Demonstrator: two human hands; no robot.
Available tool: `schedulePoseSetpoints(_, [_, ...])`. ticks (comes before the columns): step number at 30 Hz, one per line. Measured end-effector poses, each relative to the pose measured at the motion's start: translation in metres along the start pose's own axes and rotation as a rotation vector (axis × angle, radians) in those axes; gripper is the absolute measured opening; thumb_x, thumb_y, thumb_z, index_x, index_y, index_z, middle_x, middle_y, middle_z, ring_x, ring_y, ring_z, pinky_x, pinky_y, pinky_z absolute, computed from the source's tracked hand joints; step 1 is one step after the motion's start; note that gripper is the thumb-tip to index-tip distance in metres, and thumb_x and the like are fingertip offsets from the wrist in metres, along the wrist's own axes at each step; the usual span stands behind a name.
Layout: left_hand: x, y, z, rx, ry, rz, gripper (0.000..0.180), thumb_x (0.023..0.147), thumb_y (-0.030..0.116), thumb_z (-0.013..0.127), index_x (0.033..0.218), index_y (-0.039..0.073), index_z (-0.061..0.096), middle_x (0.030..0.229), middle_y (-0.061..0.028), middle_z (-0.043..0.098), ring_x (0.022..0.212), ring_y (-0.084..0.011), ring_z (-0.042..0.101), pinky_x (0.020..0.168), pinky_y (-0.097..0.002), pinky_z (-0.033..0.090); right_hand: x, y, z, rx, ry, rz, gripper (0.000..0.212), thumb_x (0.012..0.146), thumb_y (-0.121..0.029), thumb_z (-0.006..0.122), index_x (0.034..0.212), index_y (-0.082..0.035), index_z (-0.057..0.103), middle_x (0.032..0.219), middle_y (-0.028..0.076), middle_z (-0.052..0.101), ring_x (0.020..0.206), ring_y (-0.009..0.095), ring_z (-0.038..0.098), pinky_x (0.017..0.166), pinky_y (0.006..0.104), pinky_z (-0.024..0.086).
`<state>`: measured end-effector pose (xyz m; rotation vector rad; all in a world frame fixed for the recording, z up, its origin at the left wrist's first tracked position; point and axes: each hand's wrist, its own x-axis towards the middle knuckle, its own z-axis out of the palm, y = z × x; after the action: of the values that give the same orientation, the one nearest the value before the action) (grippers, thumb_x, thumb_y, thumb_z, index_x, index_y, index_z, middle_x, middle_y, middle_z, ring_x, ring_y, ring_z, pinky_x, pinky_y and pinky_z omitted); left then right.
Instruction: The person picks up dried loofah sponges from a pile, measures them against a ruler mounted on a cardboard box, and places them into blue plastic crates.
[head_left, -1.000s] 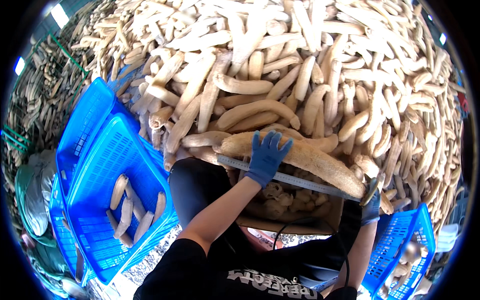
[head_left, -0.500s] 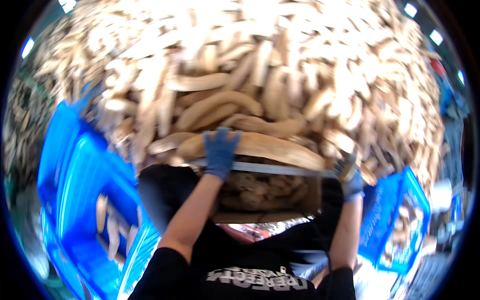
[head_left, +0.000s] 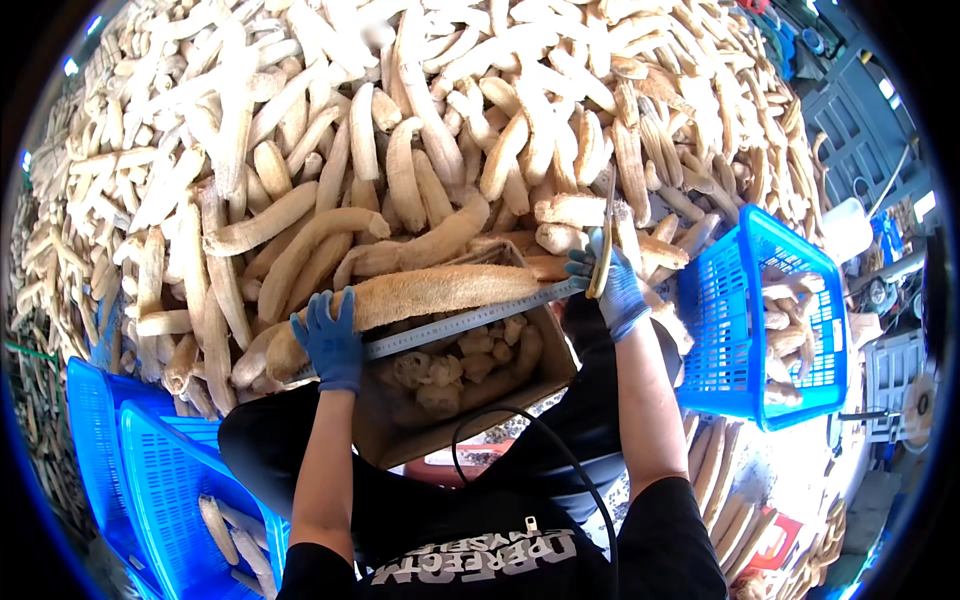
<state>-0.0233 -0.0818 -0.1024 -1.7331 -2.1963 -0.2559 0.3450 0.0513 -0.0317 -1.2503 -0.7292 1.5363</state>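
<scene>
A long dried loofah lies along the far rim of a cardboard box over my lap. My left hand, in a blue glove, closes over the loofah toward its left end. Along the loofah's near side runs a pale measuring strip with markings. My right hand, also gloved, is at the strip's right end and grips a slender tool with a thin blade and yellowish handle, pointing away from me; its exact kind is unclear. Short loofah pieces lie inside the box.
A great heap of loofahs rises ahead. At right stands a blue basket with loofah pieces in it. Stacked blue baskets are at lower left, a few loofahs inside. A black cable loops over my lap; more loofahs lie at lower right.
The view has shifted and sharpened. The loofah and strip now slant up to the right. My left hand sits nearer the loofah's left end, and my right hand has come up beside the strip's end.
</scene>
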Motion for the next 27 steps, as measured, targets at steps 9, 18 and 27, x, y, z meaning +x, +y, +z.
schedulePoseSetpoints(9, [0.043, -0.002, -0.067, -1.088, -0.092, -0.126, 0.062, 0.076, 0.029, 0.072, 0.127, 0.004, 0.046, 0.111, -0.0092, 0.057, 0.101, -0.0220, 0.056, 0.089, -0.0323, 0.043, -0.011, 0.007, 0.027, -0.056, -0.080, -0.082, 0.041, 0.083, -0.042, 0.064, 0.098, -0.007, 0.047, 0.087, 0.010, 0.059, 0.070, 0.016, 0.059, 0.055, 0.0269, 0.048])
schedulePoseSetpoints(18, [0.085, 0.079, -0.125, -2.191, -0.497, -0.187, 0.052, 0.087, 0.035, 0.060, 0.126, 0.003, 0.046, 0.116, -0.0084, 0.056, 0.101, -0.0182, 0.057, 0.085, -0.0318, 0.050, -0.081, 0.030, 0.075, -0.155, -0.494, -0.314, 0.055, 0.082, -0.049, 0.062, 0.108, -0.002, 0.049, 0.091, 0.005, 0.060, 0.078, 0.012, 0.057, 0.060, 0.0226, 0.044])
schedulePoseSetpoints(27, [0.100, 0.131, -0.161, -2.322, -0.528, 0.027, 0.069, 0.088, 0.051, 0.050, 0.135, 0.003, 0.033, 0.125, -0.0135, 0.050, 0.112, -0.0228, 0.051, 0.096, -0.0382, 0.043, -0.097, 0.014, 0.074, 0.047, -0.486, -0.533, 0.065, 0.075, -0.038, 0.074, 0.116, 0.002, 0.042, 0.094, 0.005, 0.050, 0.090, 0.016, 0.048, 0.080, 0.0305, 0.041])
